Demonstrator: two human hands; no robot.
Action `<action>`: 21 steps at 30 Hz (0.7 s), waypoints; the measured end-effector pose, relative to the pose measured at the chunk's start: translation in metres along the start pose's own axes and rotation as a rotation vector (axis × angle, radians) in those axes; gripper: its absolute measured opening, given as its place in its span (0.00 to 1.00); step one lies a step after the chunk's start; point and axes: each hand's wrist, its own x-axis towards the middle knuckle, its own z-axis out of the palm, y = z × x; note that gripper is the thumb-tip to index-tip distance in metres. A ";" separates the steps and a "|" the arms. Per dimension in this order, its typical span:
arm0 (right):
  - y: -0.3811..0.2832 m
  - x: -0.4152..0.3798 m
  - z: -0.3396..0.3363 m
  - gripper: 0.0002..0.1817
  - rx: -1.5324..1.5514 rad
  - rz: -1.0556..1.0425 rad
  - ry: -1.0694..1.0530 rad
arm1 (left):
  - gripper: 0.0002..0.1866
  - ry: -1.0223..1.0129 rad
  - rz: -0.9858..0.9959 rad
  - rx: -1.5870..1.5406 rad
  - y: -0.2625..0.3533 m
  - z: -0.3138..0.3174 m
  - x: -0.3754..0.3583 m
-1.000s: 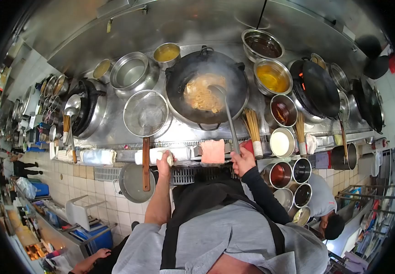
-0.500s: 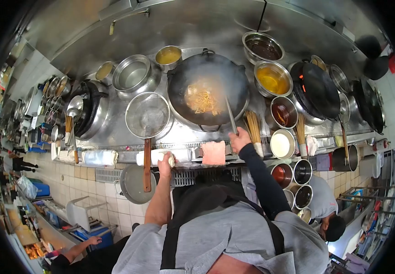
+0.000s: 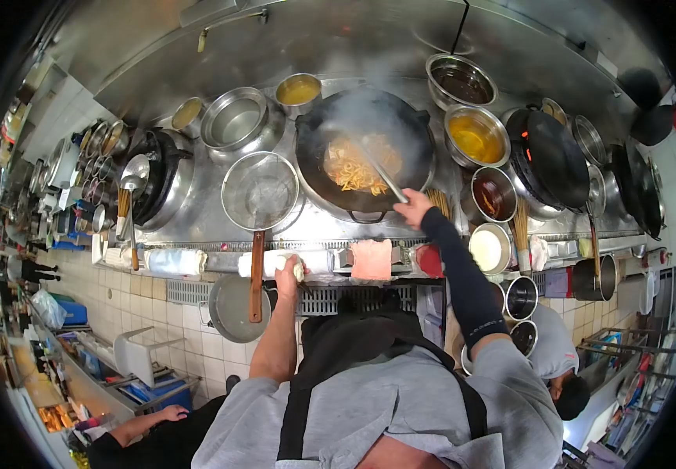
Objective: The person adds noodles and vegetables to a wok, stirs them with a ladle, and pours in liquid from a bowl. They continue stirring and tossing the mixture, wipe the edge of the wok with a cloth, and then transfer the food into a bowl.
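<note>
A black wok (image 3: pixel 414 160) stands in the middle of the steel stove, with steaming noodle-like food (image 3: pixel 355 173) in it. My right hand (image 3: pixel 414 209) grips the metal handle of a long cooking tool (image 3: pixel 383 173). Its far end reaches into the food, and steam and food hide whether it is a ladle or a spatula. At the stove's front edge, my left hand (image 3: pixel 286 280) is closed on a bunched white cloth (image 3: pixel 299 270). Just left of it, the wooden handle of a wire strainer (image 3: pixel 260 190) sticks out over the edge.
Right of the wok stand a bowl of yellow liquid (image 3: pixel 475 136), a pot of red sauce (image 3: pixel 494 193) and a pot of white stuff (image 3: pixel 490 248). A second wok (image 3: pixel 557 160) tilts farther right. A pink cloth (image 3: pixel 371 259) lies on the front ledge. Another person (image 3: pixel 561 340) bends at lower right.
My right hand has moved slightly up, and the tool now slants farther left into the food. My left hand stays at the ledge with the cloth. The view has shifted a little.
</note>
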 end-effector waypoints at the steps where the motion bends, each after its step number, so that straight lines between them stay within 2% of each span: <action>1: 0.025 0.001 -0.017 0.13 -0.323 -0.307 0.043 | 0.11 0.005 -0.002 -0.003 -0.001 -0.001 -0.001; 3: -0.058 -0.046 -0.061 0.19 -0.683 -0.186 0.011 | 0.11 -0.001 0.010 -0.009 -0.002 -0.002 0.000; 5: -0.081 -0.078 -0.076 0.19 -0.794 -0.081 0.038 | 0.12 -0.001 0.022 -0.011 -0.004 -0.003 0.003; 7: -0.077 -0.109 -0.068 0.19 -0.736 0.030 0.110 | 0.14 0.006 0.031 -0.007 -0.010 -0.005 0.005; 9: -0.031 -0.134 -0.033 0.17 -0.472 0.044 0.256 | 0.14 0.022 0.033 -0.027 -0.010 -0.004 0.004; 11: -0.066 -0.159 0.006 0.17 0.151 0.477 0.094 | 0.14 0.020 0.032 -0.030 -0.010 -0.003 0.003; 14: -0.104 -0.189 -0.007 0.19 0.166 0.491 0.109 | 0.14 0.001 0.030 -0.010 -0.007 -0.005 0.004; 18: -0.134 -0.231 -0.080 0.23 -0.129 0.390 -0.005 | 0.15 -0.010 0.020 -0.003 -0.004 -0.002 0.004; 21: -0.131 -0.248 -0.114 0.24 -0.181 0.382 -0.094 | 0.12 -0.009 -0.012 -0.033 -0.001 -0.001 0.001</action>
